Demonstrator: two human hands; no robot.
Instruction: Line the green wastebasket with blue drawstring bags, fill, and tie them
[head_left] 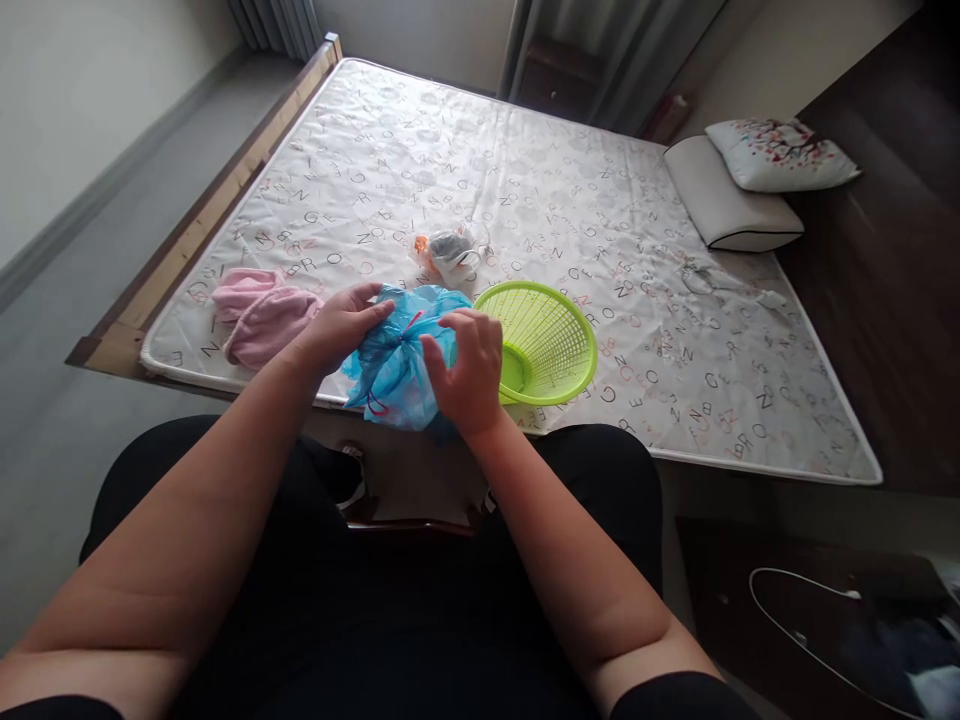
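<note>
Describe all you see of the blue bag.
The blue bag looks like thin, crinkled, translucent plastic, gathered to a cinch near its middle, with a red strand above and a red loop below. It is held at the near edge of the mattress, left of the green basket. The left hand pinches its upper left; the right hand is at its right side, contact unclear.
</note>
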